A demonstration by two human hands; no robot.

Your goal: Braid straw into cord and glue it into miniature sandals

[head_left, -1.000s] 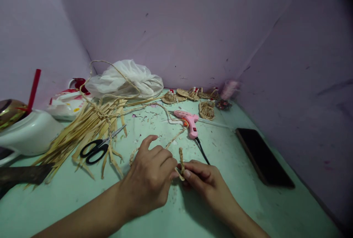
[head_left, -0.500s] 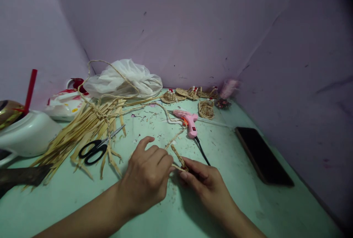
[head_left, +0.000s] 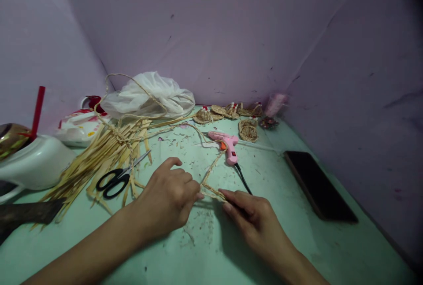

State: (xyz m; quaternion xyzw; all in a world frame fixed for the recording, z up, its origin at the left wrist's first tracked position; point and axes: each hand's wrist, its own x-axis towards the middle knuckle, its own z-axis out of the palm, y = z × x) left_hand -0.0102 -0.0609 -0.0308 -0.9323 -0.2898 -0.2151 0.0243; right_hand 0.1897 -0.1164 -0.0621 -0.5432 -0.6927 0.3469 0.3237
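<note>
A straw-coloured braided cord runs back from my hands past the pink glue gun to a bundle of dry straw strips. My right hand is closed, pinching the cord between thumb and fingertips. Its palm side is hidden. My left hand is closed on the cord to the left, with the index finger bent up. A short stretch of cord spans the gap between the hands. Black-handled scissors rest on the straw strips left of my left hand.
Woven straw pieces with red and white beads lie along the back wall. A phone lies at the right. A white plastic bag, a wipes pack, a white pot and a dark blade occupy the left.
My hands have moved apart, the left going left and the right slightly right. More of the cord now shows stretched between them.
</note>
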